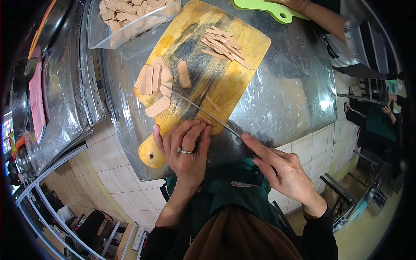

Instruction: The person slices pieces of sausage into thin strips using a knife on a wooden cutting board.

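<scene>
My right hand [281, 169] grips a knife [203, 110], its forefinger along the top of the blade near the handle. The blade points up and left across a wooden cutting board [173, 41]. My left hand [187, 149], with a ring on one finger, has curled fingertips pressed on a light brown piece [204, 120] beside the blade. Several flat oval slices [152, 78] lie left of the blade tip, with one slice [183, 73] apart from them. A heap of thin strips [223, 45] rests at the board's upper right. A small sliver [212, 103] lies right of the blade.
A clear plastic tub [134, 34] of brown pieces stands at the upper left. Another person's arm [325, 16] reaches to a green board [260, 5] at the top right. The plastic-covered table [299, 95] ends near my body. A metal rack [47, 208] stands lower left.
</scene>
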`<state>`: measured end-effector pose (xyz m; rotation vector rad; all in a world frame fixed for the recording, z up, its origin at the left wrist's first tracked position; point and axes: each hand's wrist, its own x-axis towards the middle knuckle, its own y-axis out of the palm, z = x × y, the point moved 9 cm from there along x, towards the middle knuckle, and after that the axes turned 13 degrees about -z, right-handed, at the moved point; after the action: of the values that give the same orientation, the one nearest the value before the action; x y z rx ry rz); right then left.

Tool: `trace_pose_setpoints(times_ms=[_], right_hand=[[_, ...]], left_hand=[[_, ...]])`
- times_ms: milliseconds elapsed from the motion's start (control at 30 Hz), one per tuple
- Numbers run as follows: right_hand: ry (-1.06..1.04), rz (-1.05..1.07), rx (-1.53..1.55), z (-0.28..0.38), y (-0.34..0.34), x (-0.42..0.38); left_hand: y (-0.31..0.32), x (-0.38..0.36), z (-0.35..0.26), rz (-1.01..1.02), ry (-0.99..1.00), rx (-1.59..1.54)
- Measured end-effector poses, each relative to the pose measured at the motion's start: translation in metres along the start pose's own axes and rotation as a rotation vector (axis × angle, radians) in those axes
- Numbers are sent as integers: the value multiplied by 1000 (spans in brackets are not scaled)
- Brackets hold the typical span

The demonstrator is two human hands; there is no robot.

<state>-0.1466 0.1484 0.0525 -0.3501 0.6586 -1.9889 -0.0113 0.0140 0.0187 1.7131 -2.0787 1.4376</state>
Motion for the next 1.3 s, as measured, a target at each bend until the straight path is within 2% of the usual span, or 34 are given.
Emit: trace_pose_setpoints(times_ms=[100,400,600,767,967,1300], right_hand=[[38,60,-27,-6,4,-6],[40,48,-42,-6,4,-10],[136,145,-109,-6,3,-8],[41,153,-158,-4,10,-17],[-8,171,-321,-9,11,-16],[-61,50,-404,-12,-10,17]], left_hand=[[1,0,-1,7,6,16],[1,0,0,16,-3,33],[-3,1,1,-29,-19,-53],[-13,-4,9,-137,-94,-179],[-6,-3,6,-4,-52,-112],[-5,-2,6,-15,-58,-96]])
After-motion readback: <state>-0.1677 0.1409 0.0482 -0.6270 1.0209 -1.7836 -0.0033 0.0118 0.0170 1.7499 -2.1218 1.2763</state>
